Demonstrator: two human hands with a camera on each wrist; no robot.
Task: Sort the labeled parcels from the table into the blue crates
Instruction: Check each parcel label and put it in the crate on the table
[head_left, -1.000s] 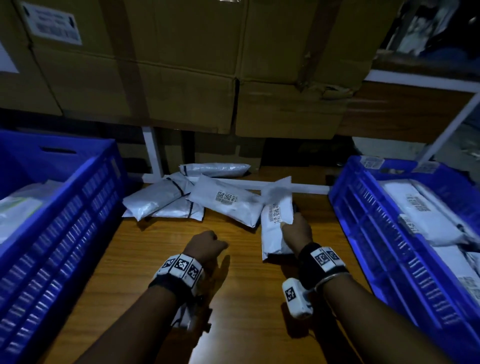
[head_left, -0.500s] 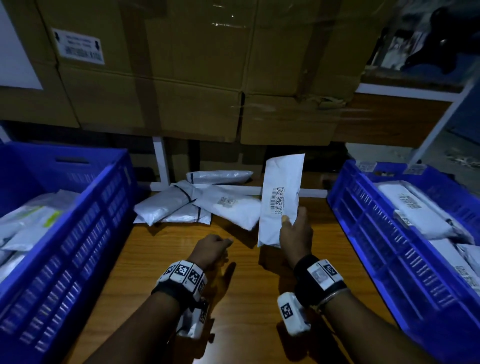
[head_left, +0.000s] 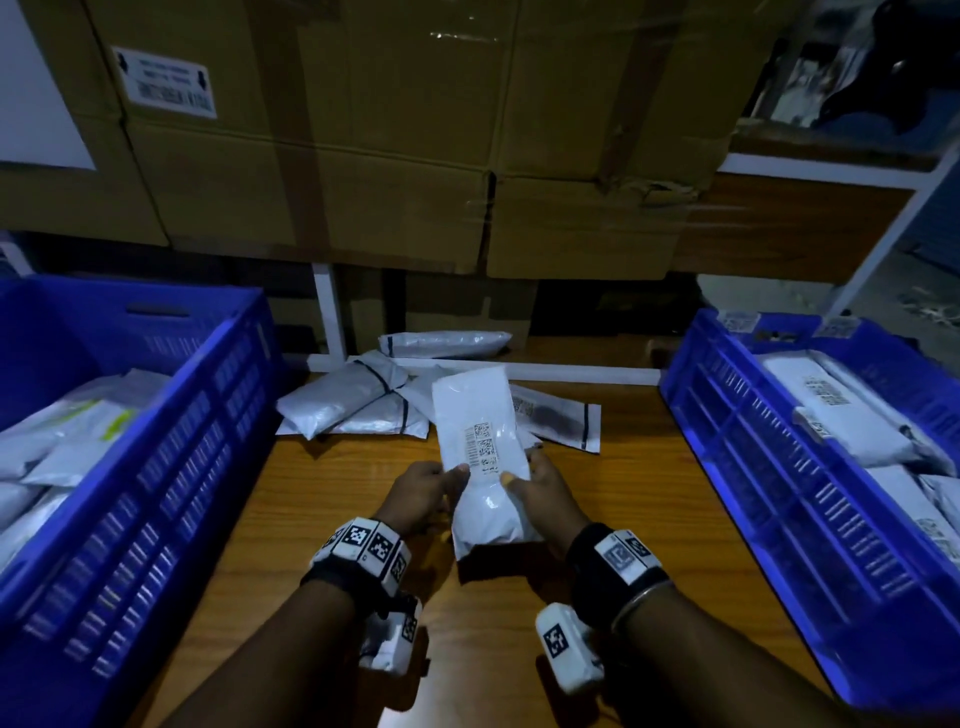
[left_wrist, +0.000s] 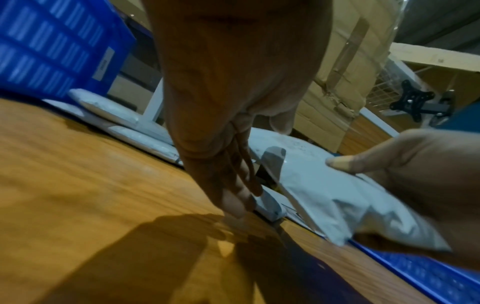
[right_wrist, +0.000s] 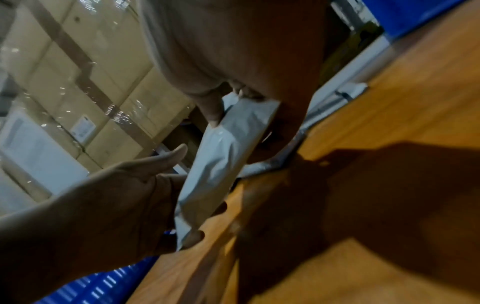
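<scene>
Both grips closed on white parcel (head_left: 485, 457): left hand (head_left: 423, 496) pinching one edge, right hand (head_left: 545, 491) the other; loose parcels (head_left: 353, 400) just beyond, label seemingly face-up.

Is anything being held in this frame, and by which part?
Yes: both hands hold the white labeled parcel, left hand on its left edge, right hand on its right edge beside the barcode label.

Both hands raised together — left grip (head_left: 423, 491) and right grip (head_left: 540, 486) pinching.
</scene>
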